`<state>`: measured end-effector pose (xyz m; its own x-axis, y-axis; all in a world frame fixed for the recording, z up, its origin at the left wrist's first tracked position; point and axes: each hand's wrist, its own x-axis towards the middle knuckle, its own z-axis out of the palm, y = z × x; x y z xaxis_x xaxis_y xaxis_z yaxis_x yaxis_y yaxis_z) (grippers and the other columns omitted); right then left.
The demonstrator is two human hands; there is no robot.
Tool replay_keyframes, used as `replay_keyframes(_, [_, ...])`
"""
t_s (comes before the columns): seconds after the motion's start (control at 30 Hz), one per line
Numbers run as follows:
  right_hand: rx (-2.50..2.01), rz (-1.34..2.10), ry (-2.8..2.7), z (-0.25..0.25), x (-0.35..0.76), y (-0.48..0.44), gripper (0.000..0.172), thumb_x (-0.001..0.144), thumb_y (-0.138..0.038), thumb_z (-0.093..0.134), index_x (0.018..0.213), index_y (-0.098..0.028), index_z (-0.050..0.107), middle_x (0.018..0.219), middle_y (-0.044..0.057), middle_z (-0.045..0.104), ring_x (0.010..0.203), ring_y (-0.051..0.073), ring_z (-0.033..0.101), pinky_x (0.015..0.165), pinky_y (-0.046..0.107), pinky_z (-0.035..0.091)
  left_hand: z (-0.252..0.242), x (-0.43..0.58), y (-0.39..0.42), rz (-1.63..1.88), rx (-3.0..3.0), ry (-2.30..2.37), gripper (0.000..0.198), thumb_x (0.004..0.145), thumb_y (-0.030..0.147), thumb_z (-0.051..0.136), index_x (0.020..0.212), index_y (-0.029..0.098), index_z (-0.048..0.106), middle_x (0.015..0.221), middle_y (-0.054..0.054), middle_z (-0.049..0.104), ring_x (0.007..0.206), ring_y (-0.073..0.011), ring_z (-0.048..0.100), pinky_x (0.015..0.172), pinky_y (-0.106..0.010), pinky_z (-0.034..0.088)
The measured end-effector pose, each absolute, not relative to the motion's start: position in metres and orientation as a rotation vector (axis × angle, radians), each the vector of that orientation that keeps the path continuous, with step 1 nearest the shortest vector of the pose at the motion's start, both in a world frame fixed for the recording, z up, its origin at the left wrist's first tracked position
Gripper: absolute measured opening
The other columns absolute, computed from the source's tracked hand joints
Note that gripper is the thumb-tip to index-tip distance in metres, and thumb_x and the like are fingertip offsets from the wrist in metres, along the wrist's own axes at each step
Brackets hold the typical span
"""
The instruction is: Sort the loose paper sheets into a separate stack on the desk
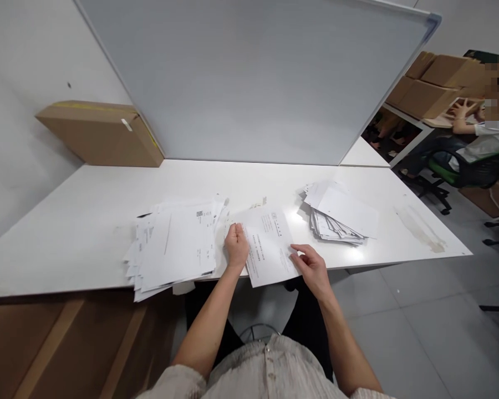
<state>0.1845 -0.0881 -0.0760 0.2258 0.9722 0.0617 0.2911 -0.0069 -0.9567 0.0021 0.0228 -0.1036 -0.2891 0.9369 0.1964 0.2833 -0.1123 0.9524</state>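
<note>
A printed sheet of paper is held up at the table's front edge, tilted, with its lower corner past the edge. My left hand is closed on its left side. At the sheet's right edge, my right hand pinches the paper between thumb and fingers. Left of my left hand lies a broad, uneven stack of printed papers, some sticking out over the front edge. A second, messier pile of papers sits to the right, beyond my right hand.
A large whiteboard stands upright on the white table at the back. A cardboard box leans at the back left. Off to the right, a seated person works near stacked cartons. More cardboard is below at left.
</note>
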Motion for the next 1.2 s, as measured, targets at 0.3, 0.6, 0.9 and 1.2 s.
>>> replay_keyframes(0.3, [-1.370,1.324,-1.261,-0.064,0.203,-0.087,0.029,0.075,-0.039,0.065,0.100,-0.024,0.068,0.091,0.002,0.063,0.075,0.014,0.055,0.068,0.027,0.045,-0.102,0.003,0.020,1.391,1.387,1.460,0.034,0.090,0.038,0.037,0.061,0.021,0.030,0.055,0.005,0.030,0.053,-0.0113,0.032,0.054,-0.024,0.028])
replay_keyframes(0.6, [-1.468,1.232,-1.137,-0.071,0.185,-0.067,0.035,0.073,-0.037,0.066,0.105,-0.023,0.068,0.115,0.006,0.064,0.104,0.024,0.058,0.091,0.038,0.045,-0.104,0.002,0.017,1.308,1.390,1.226,0.034,0.086,0.037,0.045,0.059,0.019,0.034,0.055,0.005,0.029,0.052,-0.0091,0.032,0.052,-0.023,0.028])
replay_keyframes(0.9, [-1.623,1.393,-1.065,-0.065,0.228,-0.099,0.050,0.071,-0.036,0.068,0.119,-0.022,0.062,0.110,0.005,0.067,0.091,0.021,0.064,0.077,0.033,0.052,-0.101,0.010,0.022,1.327,1.077,1.238,0.012,0.076,0.028,0.054,0.080,0.016,0.056,0.058,0.003,0.055,0.044,-0.0074,0.046,0.045,-0.020,0.038])
replay_keyframes(1.2, [-1.550,1.573,-0.941,-0.069,0.227,-0.090,0.055,0.068,-0.036,0.072,0.120,-0.023,0.061,0.108,0.005,0.068,0.086,0.022,0.066,0.074,0.034,0.054,-0.113,0.007,0.023,1.505,1.408,1.356,0.026,0.088,0.024,0.040,0.107,0.018,0.058,0.090,-0.005,0.062,0.073,-0.0118,0.058,0.071,-0.026,0.049])
